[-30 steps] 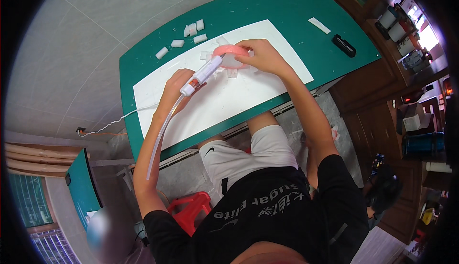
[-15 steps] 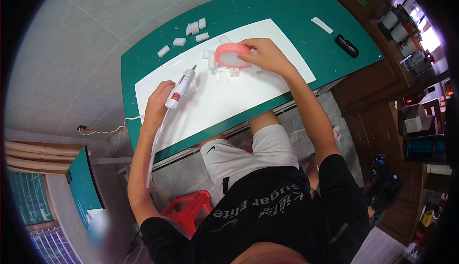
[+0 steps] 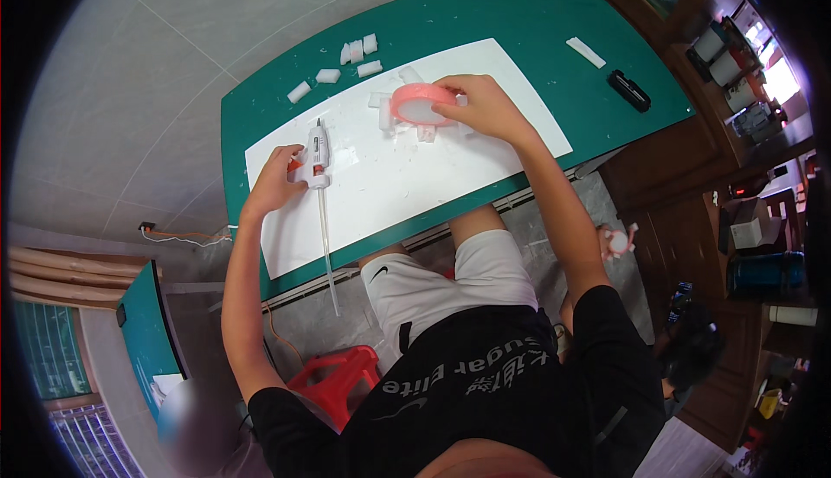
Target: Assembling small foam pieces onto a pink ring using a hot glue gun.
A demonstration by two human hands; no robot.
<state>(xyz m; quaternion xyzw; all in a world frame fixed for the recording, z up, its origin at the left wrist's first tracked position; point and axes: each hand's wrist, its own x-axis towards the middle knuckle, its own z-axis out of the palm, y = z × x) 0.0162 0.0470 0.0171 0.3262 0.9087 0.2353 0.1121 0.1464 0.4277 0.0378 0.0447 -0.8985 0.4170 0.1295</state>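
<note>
Green cutting mat (image 3: 537, 28) under one white sheet (image 3: 407, 166). One white glue gun (image 3: 318, 151), light and rigid I judge, lies there, my left hand (image 3: 275, 182) wrapped about its grip. One pink ring (image 3: 420, 102), probably light and fragile, sits mid-sheet, my right hand (image 3: 485, 108) pinching its rim. Five small white foam blocks (image 3: 346, 63) beyond.

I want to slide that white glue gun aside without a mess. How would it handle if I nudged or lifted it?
The glue gun lies flat on the white sheet beside the left hand, so it probably won't roll. The long stick trailing behind would likely swing as it turns. Small and plastic-looking, it probably lifts easily with one hand.
</note>
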